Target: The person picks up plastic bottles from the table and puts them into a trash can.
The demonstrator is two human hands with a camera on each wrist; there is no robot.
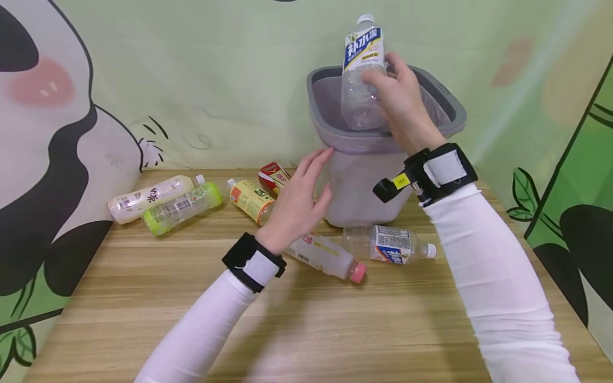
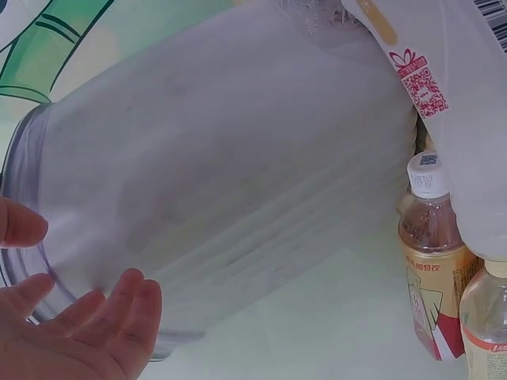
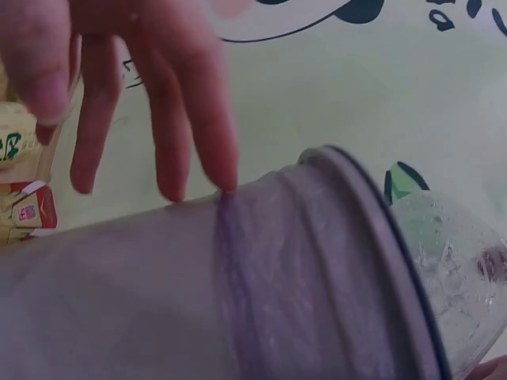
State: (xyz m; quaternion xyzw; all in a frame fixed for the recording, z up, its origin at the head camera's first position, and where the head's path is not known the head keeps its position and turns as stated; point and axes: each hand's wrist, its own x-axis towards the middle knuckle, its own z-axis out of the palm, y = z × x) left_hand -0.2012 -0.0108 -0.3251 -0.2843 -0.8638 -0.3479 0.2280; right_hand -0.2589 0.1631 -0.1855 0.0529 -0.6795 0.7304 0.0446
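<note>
My right hand (image 1: 407, 103) grips a clear plastic bottle (image 1: 361, 88) with a white cap and a blue, white and yellow label. It holds the bottle nearly upright, cap up, with its base over the mouth of a grey-rimmed trash bin (image 1: 364, 183). A thin bag lines the bin and folds over its rim. In the right wrist view, only the lower part of this bottle (image 3: 455, 269) shows past the rim. My left hand (image 1: 299, 197) has its fingers extended, and its fingertips touch the bin's side just below the rim, as the right wrist view shows.
In front of the bin lie a pink-capped bottle (image 1: 328, 258) and a clear bottle (image 1: 392, 244). Farther left are a yellow-labelled bottle (image 1: 251, 201), a red-and-yellow labelled bottle (image 2: 436, 277), a milk-tea bottle (image 1: 148, 199) and a green-ended clear bottle (image 1: 184, 207). A printed cloth hangs behind.
</note>
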